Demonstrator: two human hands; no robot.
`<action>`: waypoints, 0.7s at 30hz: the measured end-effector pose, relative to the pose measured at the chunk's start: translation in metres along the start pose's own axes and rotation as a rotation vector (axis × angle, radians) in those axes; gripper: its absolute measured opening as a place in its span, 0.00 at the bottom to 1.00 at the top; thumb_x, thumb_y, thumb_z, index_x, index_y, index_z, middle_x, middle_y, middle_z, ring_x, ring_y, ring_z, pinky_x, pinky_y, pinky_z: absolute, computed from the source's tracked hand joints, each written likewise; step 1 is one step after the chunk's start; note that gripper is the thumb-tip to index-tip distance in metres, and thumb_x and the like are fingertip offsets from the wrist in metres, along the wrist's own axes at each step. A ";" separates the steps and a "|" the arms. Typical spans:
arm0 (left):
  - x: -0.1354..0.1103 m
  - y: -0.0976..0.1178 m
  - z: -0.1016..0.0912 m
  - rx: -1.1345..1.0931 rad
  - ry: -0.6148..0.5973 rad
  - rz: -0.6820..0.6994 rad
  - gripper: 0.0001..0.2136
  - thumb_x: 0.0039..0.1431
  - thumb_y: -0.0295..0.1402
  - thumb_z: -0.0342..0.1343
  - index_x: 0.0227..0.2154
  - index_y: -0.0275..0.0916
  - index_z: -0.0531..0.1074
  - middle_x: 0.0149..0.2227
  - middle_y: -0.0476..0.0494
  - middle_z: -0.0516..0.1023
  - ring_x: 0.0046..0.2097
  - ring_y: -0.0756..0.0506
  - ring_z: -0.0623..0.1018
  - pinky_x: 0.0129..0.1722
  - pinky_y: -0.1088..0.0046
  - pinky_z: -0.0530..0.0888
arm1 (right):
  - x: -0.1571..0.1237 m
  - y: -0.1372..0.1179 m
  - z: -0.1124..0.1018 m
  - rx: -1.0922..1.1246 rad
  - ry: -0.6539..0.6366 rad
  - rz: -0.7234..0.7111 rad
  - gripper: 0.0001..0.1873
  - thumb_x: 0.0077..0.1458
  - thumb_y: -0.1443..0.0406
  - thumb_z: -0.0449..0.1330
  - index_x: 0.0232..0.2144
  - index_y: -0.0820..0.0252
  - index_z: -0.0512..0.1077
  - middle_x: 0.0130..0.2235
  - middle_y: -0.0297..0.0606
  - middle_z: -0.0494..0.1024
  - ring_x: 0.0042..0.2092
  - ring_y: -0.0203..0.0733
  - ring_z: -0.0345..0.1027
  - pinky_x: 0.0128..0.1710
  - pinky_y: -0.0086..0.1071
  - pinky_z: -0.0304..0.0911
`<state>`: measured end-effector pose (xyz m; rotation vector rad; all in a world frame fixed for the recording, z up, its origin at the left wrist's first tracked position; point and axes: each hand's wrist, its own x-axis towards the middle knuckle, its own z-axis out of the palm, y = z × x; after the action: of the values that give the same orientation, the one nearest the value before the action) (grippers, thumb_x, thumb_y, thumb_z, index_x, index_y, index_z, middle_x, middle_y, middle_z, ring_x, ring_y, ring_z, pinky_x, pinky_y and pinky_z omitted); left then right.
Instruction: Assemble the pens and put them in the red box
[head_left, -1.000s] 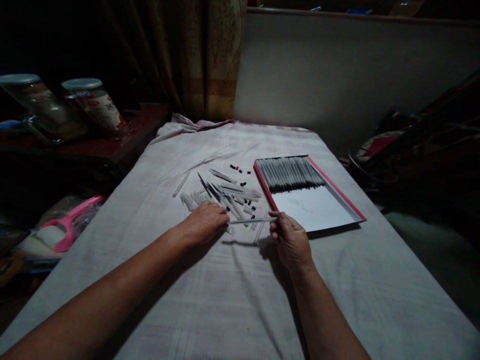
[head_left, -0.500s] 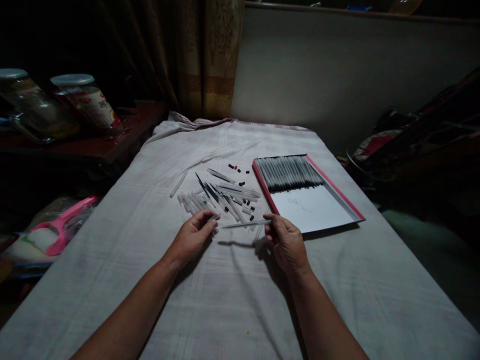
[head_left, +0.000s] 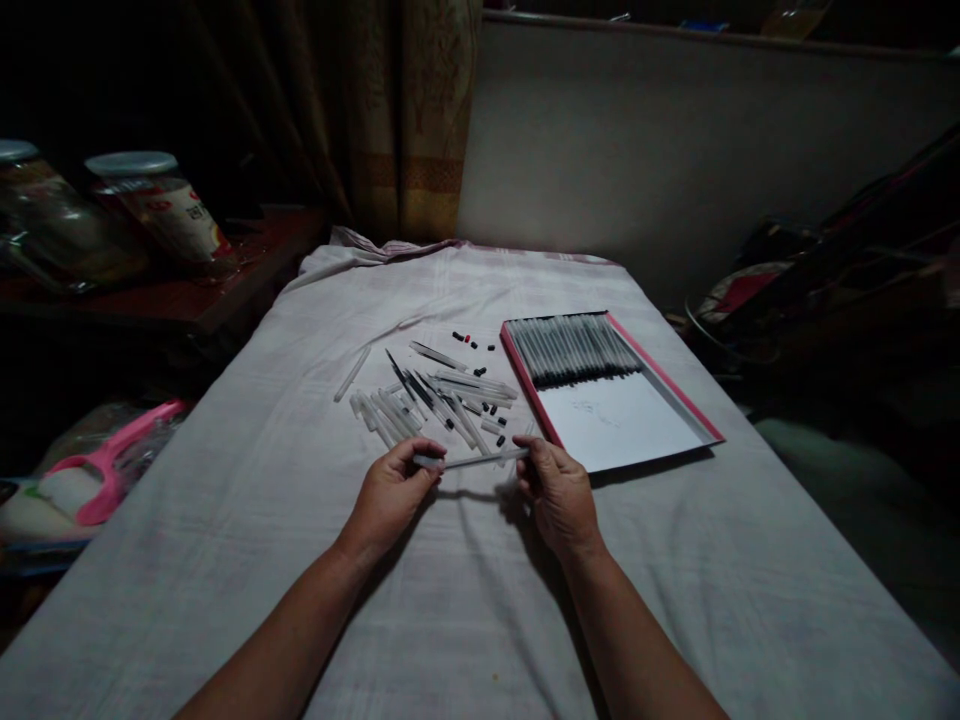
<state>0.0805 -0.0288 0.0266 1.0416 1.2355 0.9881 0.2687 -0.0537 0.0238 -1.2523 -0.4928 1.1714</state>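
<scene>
My right hand (head_left: 559,490) is closed on the rear part of a slim translucent pen (head_left: 480,460), held level above the cloth. My left hand (head_left: 394,490) pinches a short translucent pen cap (head_left: 427,461) at the other end of that pen. The pen's tip meets the cap; how far inside it sits is too small to tell. Just beyond my hands lies a loose pile of clear caps (head_left: 379,412), dark-tipped refills (head_left: 409,380) and clear barrels (head_left: 476,385). Small black plugs (head_left: 502,440) are scattered beside them, with one red plug (head_left: 467,339) farther back.
A red-edged shallow box (head_left: 529,385) right of the pile holds a row of assembled pens (head_left: 577,348) at its far end. Everything lies on a pale checked cloth (head_left: 450,620). Jars (head_left: 161,205) stand on a side table at left; pink-handled scissors (head_left: 105,465) lie below.
My two hands have come closer together. The pen's tip, apart from the cap before, now meets it. The view has shifted slightly.
</scene>
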 end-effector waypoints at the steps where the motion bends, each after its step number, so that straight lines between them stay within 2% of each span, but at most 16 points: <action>1: 0.000 -0.001 0.000 0.022 0.008 0.015 0.12 0.42 0.37 0.65 0.31 0.37 0.77 0.26 0.49 0.74 0.28 0.51 0.71 0.26 0.78 0.66 | 0.000 0.000 0.000 0.003 -0.002 0.006 0.29 0.34 0.44 0.72 0.29 0.63 0.81 0.19 0.31 0.72 0.19 0.28 0.61 0.15 0.19 0.56; 5: 0.001 -0.003 -0.002 0.043 0.027 0.026 0.14 0.42 0.37 0.66 0.33 0.37 0.80 0.30 0.46 0.77 0.31 0.49 0.74 0.29 0.76 0.69 | -0.001 0.001 0.001 -0.013 0.018 0.018 0.30 0.34 0.43 0.71 0.29 0.63 0.80 0.19 0.32 0.72 0.18 0.27 0.59 0.14 0.20 0.54; 8: -0.001 0.000 -0.002 -0.048 -0.023 -0.082 0.19 0.41 0.39 0.68 0.38 0.37 0.79 0.31 0.46 0.77 0.29 0.50 0.74 0.29 0.75 0.70 | 0.000 0.001 0.002 -0.024 0.038 0.015 0.30 0.32 0.43 0.72 0.28 0.64 0.80 0.19 0.32 0.72 0.19 0.28 0.60 0.15 0.20 0.56; 12: -0.005 0.008 -0.001 -0.072 -0.108 -0.185 0.21 0.36 0.38 0.70 0.36 0.36 0.79 0.26 0.48 0.75 0.25 0.52 0.71 0.25 0.78 0.67 | 0.001 0.003 0.002 -0.052 0.011 -0.006 0.30 0.33 0.43 0.71 0.29 0.63 0.80 0.18 0.31 0.71 0.18 0.29 0.60 0.15 0.22 0.56; 16: -0.004 0.008 -0.002 -0.044 -0.104 -0.169 0.19 0.35 0.37 0.70 0.34 0.35 0.79 0.24 0.49 0.75 0.24 0.53 0.70 0.24 0.79 0.65 | 0.001 0.004 0.001 -0.062 -0.019 -0.027 0.29 0.36 0.44 0.70 0.29 0.63 0.81 0.19 0.32 0.72 0.19 0.29 0.60 0.15 0.22 0.55; 21: -0.001 0.002 -0.006 -0.027 -0.067 -0.145 0.19 0.37 0.37 0.69 0.35 0.35 0.80 0.24 0.48 0.75 0.25 0.52 0.71 0.24 0.78 0.66 | -0.002 -0.001 -0.003 -0.026 -0.146 -0.029 0.26 0.41 0.47 0.70 0.36 0.60 0.81 0.24 0.35 0.77 0.21 0.30 0.64 0.17 0.22 0.57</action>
<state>0.0748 -0.0286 0.0283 0.9434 1.2212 0.8494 0.2709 -0.0562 0.0244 -1.1832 -0.6344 1.2407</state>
